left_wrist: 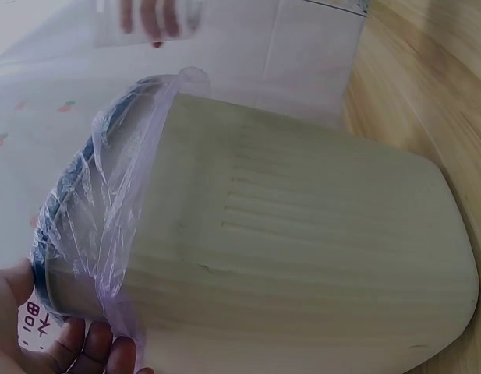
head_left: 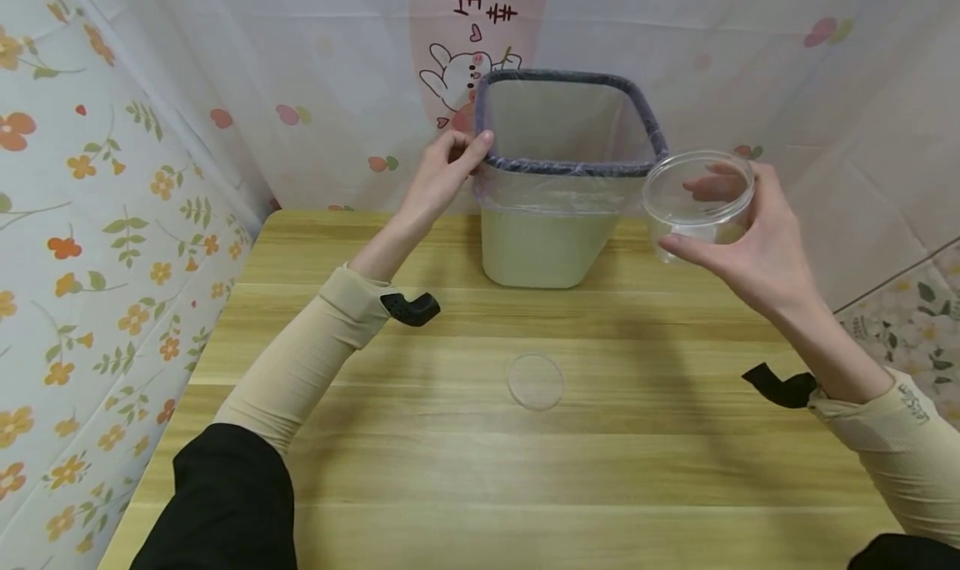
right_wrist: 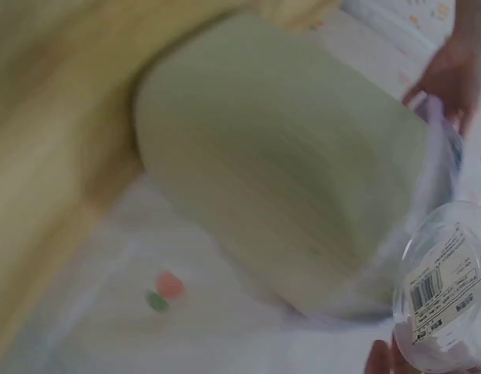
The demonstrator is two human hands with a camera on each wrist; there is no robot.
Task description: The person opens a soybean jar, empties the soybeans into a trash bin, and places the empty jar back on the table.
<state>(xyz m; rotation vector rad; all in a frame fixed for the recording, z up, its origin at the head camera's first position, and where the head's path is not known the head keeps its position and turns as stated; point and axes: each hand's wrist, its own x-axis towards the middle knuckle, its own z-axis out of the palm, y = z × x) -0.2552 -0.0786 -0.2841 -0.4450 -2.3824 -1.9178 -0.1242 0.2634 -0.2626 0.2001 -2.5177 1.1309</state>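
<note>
A pale green trash bin (head_left: 540,249) stands at the back of the table, with a thin purple bag (left_wrist: 119,226) folded over its dark blue rim (head_left: 570,168). My left hand (head_left: 448,168) grips the rim at its near left corner, thumb on top and fingers at the outer side. To the right of the bin, my right hand (head_left: 765,249) holds a clear plastic tub (head_left: 693,207) up in the air, thumb on the near side and fingers behind. A label with a barcode (right_wrist: 444,284) shows on the tub in the right wrist view. The tub looks see-through, with no contents visible.
A clear round lid (head_left: 535,382) lies flat on the wooden table (head_left: 465,470), in front of the bin. Behind the bin hangs a white printed curtain (head_left: 337,70). A flowered curtain (head_left: 112,245) runs along the left side.
</note>
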